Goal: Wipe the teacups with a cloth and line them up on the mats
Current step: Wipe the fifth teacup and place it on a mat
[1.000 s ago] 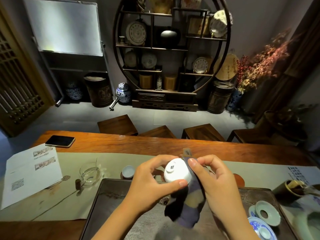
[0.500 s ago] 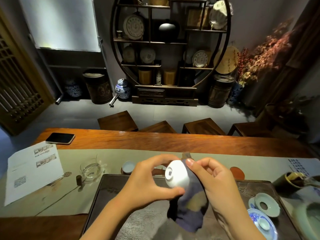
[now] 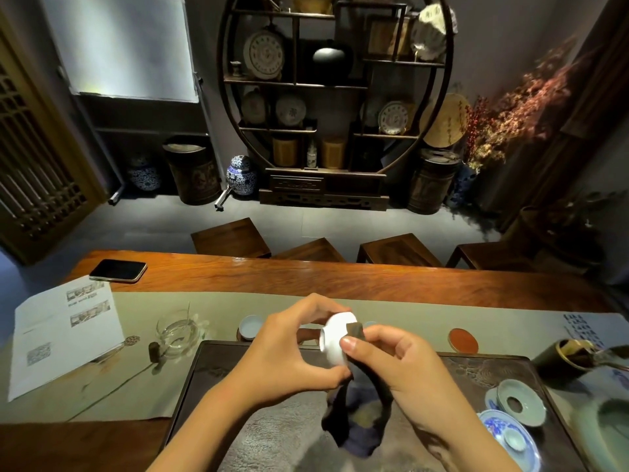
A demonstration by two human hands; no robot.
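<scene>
My left hand (image 3: 289,356) grips a small white teacup (image 3: 335,340) above the dark tea tray (image 3: 211,369), the cup tipped on its side with its foot toward the left. My right hand (image 3: 401,366) pinches a dark cloth (image 3: 357,417) against the cup's right side, thumb on the cup wall; the rest of the cloth hangs down over the tray. A pale blue teacup (image 3: 251,327) sits on a round mat behind my left hand. A bare red-brown round mat (image 3: 463,339) lies on the runner to the right.
A glass pitcher (image 3: 177,335), a paper sheet (image 3: 64,335) and a phone (image 3: 118,270) lie to the left. Saucers and a blue-patterned lid (image 3: 510,420) stand at the tray's right end, beside a dark tea canister (image 3: 561,361). Wooden stools (image 3: 394,250) line the table's far side.
The cup has turned in my left hand, from foot facing me to tipped sideways. My right hand has slid the cloth round the cup's side, and both hands sit slightly lower.
</scene>
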